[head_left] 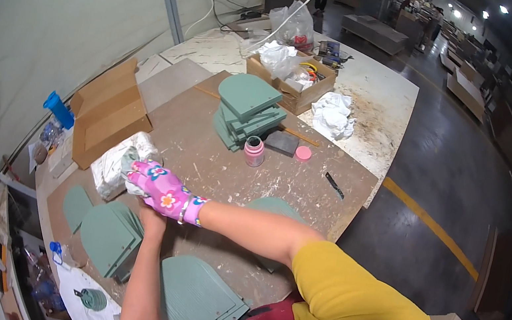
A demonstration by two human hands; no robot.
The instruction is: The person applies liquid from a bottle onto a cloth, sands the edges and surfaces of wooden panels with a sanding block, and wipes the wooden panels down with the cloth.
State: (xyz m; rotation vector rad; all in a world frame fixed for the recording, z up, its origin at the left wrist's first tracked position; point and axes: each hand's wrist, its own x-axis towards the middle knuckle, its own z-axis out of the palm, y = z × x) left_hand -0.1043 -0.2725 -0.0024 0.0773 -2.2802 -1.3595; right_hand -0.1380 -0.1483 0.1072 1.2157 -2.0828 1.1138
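Note:
My right hand [163,187], in a pink flowered glove, reaches across to the left side of the table. Its fingers are closed on a crumpled grey-green rag [129,159], against a white wrapped bundle [108,171]. My bare left hand [152,216] is just below the glove, which hides its fingers. Around my arms lie green round-ended boards: a fanned stack [106,237] on the left, a board [198,291] in front of me and another [275,207] partly under my right forearm. Farther back are a stack of green boards [249,98] and an uncapped pink jar [254,152].
Past the jar lie a dark grey block [281,142], a pink lid [303,154] and a black cutter-like tool [334,185]. An open cardboard box [112,114] stands by the wall. A tool-filled carton [300,90] and white cloth [334,115] are at the back.

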